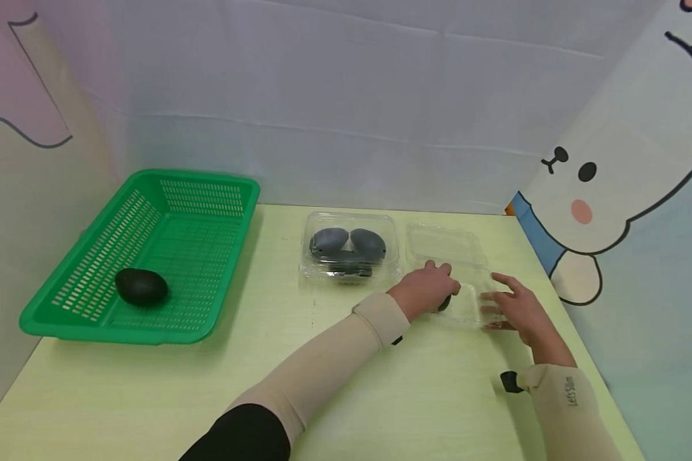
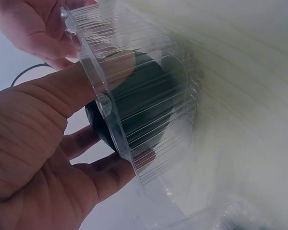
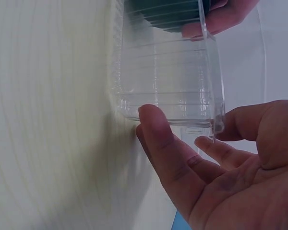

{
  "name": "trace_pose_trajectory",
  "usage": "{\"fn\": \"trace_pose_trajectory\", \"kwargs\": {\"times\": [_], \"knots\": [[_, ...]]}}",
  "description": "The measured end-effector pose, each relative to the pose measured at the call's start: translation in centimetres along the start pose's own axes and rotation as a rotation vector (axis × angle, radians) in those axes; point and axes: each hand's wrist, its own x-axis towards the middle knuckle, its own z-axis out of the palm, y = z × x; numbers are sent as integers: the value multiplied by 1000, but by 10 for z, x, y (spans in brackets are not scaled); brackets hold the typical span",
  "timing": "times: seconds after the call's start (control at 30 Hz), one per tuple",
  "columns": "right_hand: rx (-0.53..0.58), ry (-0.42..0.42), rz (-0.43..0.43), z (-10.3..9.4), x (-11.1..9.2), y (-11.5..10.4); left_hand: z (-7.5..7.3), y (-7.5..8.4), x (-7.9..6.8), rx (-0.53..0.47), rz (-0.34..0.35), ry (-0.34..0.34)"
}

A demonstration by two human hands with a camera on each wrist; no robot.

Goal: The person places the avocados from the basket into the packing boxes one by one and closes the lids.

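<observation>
My left hand (image 1: 428,288) grips a dark green avocado (image 2: 141,96) by its sides, thumb and fingers curled round it. It holds the avocado inside the left part of the base of a clear plastic clamshell box (image 3: 168,76), whose lid lies folded back behind on the table. At the box's right end is my right hand (image 1: 521,314), its fingers spread and touching the outer wall and corner. To the left, a second clear box (image 1: 348,221), lid down, contains several dark avocados (image 1: 369,243).
A green plastic basket (image 1: 230,256) stands at the table's left, with one dark avocado (image 1: 141,287) in it. The pale wooden table (image 1: 427,397) meets a cloth backdrop (image 1: 346,115) behind and at both sides.
</observation>
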Motion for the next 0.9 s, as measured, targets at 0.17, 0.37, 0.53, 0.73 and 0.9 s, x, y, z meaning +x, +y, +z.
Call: {"fn": "trace_pose_trajectory", "kwargs": {"times": [0.17, 0.37, 0.53, 0.73, 0.9], "knots": [[-2, 1, 3, 1, 0, 0, 1, 1, 1, 11, -14, -12], [-7, 5, 9, 1, 1, 1, 0, 3, 2, 24, -27, -24], [-5, 6, 9, 0, 2, 2, -1, 3, 1, 30, -24, -26], [-2, 0, 0, 0, 0, 2, 0, 2, 2, 13, -27, -31], [-7, 4, -3, 1, 0, 1, 1, 2, 4, 17, -26, -32]]}}
